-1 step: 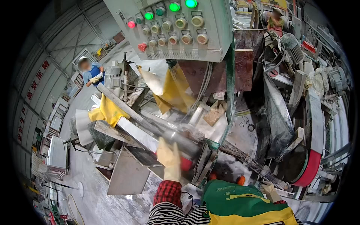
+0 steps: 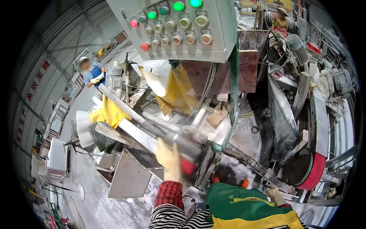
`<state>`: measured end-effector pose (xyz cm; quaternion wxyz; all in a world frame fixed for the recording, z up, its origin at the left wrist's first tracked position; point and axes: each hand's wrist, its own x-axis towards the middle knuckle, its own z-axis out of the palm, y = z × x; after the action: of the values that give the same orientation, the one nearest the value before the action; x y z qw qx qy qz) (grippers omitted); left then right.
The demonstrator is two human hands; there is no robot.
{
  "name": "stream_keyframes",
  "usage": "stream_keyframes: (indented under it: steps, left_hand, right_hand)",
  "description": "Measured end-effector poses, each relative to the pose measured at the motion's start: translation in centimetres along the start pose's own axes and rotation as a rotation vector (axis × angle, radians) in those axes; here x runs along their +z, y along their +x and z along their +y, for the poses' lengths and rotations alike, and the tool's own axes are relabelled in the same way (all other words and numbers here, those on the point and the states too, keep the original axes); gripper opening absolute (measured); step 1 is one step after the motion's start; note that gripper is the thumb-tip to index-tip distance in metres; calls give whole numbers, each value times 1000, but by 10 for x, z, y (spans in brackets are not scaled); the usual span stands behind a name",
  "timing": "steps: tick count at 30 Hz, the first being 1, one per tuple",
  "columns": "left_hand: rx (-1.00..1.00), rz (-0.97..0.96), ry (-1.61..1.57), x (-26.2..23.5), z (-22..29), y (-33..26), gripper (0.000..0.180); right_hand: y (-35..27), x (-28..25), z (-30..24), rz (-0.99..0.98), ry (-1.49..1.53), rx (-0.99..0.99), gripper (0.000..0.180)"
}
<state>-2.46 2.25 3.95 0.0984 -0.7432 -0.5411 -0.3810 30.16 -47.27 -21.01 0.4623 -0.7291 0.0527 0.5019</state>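
My left hand [image 2: 169,159], in a cream glove, reaches over the near end of a long pale slab [image 2: 139,133]. Its fingers are stretched forward and look apart, with no object visible in them. Right of it is a motion-blurred grey cylinder [image 2: 183,145] and, below that, a red round part [image 2: 188,166]. Whether the glove touches the slab or the cylinder, I cannot tell. My right hand [image 2: 276,194], also gloved, is low at the right beside my green and yellow apron [image 2: 244,204]; the apron hides part of it and its fingers cannot be made out.
Above hangs a grey control box [image 2: 179,30] with lit buttons. Yellow cloths [image 2: 108,113] drape over the machine. A red-rimmed wheel [image 2: 314,171] stands at the right. A co-worker in blue [image 2: 94,73] is far left, another person [image 2: 280,23] far right.
My left hand has shifted slightly left, leaving more of the red part showing. My right hand looks unmoved.
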Motion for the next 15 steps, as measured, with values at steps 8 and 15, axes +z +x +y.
stream_keyframes:
  steps: [8,15]
  left_hand:
    - [-520,-326,-71,61,-87,34,86]
    - [-264,-239,60,79,-114,-4,80]
  right_hand:
    - [6,-8,-4,30,-313,-78,46]
    - [12,12,-30,124,-667,-292,50]
